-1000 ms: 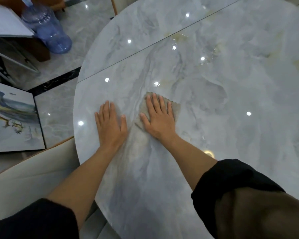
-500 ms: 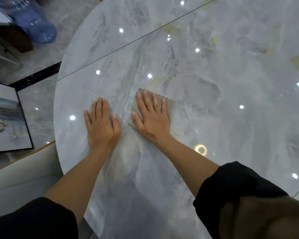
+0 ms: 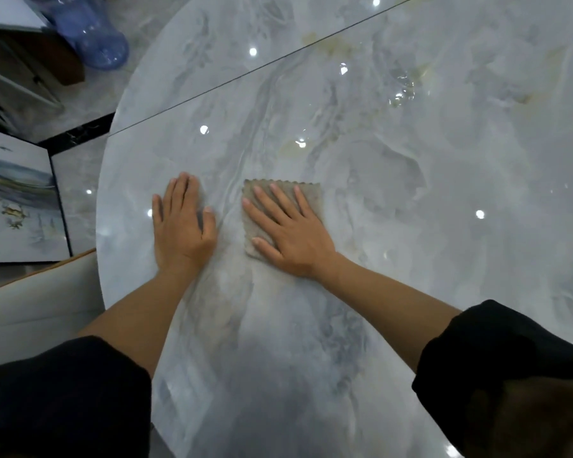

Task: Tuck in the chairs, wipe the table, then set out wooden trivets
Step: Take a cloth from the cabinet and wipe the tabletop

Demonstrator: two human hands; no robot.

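A glossy grey marble table (image 3: 411, 160) with a round edge fills the view. A small beige cloth (image 3: 306, 190) with a scalloped edge lies flat on it. My right hand (image 3: 288, 233) presses on the cloth with straight, spread fingers and covers most of it. My left hand (image 3: 179, 226) rests flat on the bare tabletop a little to the left of the cloth, fingers together. A cream chair (image 3: 37, 309) stands at the table's left edge, its back partly under the rim. No trivets are in view.
A thin seam (image 3: 278, 61) runs diagonally across the tabletop. On the floor to the left stand a framed picture (image 3: 17, 196), a blue water bottle (image 3: 93, 31) and a dark piece of furniture (image 3: 30, 74).
My right hand has slid the cloth a little to the right, so the gap to my left hand has widened. The left hand stays flat on the table.
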